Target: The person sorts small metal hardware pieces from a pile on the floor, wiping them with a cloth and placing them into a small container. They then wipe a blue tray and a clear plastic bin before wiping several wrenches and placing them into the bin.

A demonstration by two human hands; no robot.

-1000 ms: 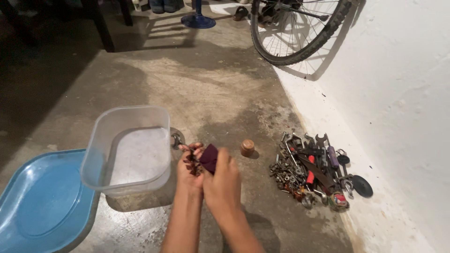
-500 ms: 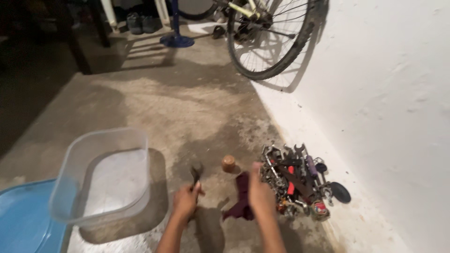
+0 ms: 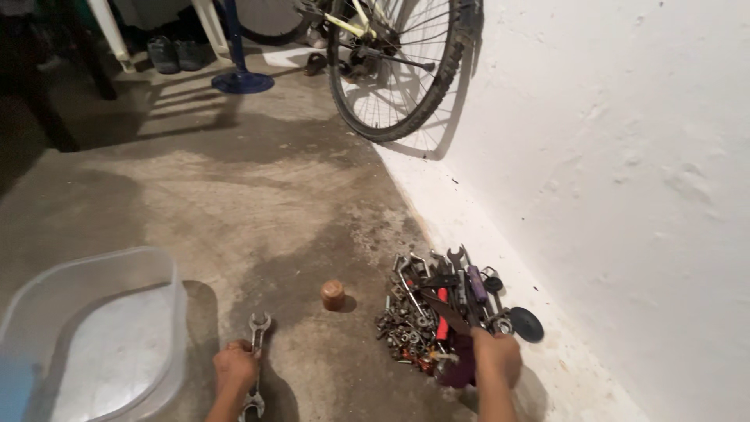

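- My left hand [image 3: 235, 367] is closed around the shank of a double-ended wrench [image 3: 255, 361], which lies flat on the concrete floor [image 3: 258, 211], left of the tool pile [image 3: 437, 312].
- My right hand [image 3: 497, 355] pinches a dark maroon cloth [image 3: 459, 369] at the pile's near edge.
- I judge it best to lift the wrench level and keep the cloth from snagging loose nuts.
- The clear plastic tub [image 3: 94, 336] sits far left of the pile.

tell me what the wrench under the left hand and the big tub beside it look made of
Wrench: looks like bare steel, a dull grey sheen with darker worn patches. Tub: probably plastic, translucent and frosted, since the floor shows faintly through its thin, rounded walls.
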